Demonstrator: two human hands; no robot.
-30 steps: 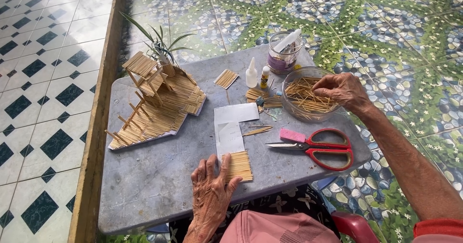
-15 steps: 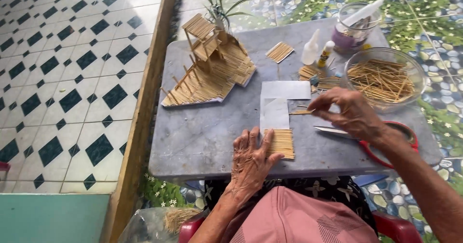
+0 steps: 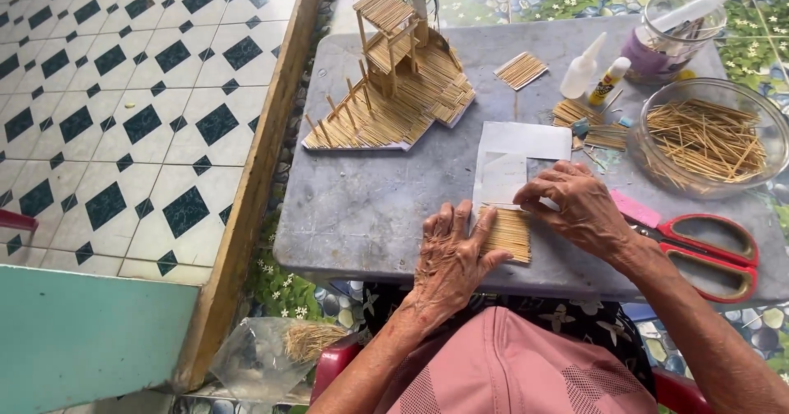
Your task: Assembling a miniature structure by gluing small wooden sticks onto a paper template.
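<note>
A small panel of toothpicks (image 3: 507, 235) lies side by side on a white paper strip (image 3: 503, 180) near the front edge of the grey table (image 3: 370, 208). My left hand (image 3: 450, 258) lies flat with its fingers pressing the panel's left end. My right hand (image 3: 575, 204) rests at the panel's top right, fingertips pinched at its upper edge; whether a toothpick is between them is hidden. A toothpick model house (image 3: 399, 73) on a stick base stands at the far left of the table.
A glass bowl of loose toothpicks (image 3: 707, 138) sits at right, red-handled scissors (image 3: 707, 249) in front of it. Two glue bottles (image 3: 588, 73), a jar (image 3: 670, 32) and small toothpick panels (image 3: 520, 69) stand behind. A plastic bag of straw (image 3: 283, 348) lies on the ground.
My right hand came from the bowl down to the panel by my left hand. The view has shifted right and closer to the table.
</note>
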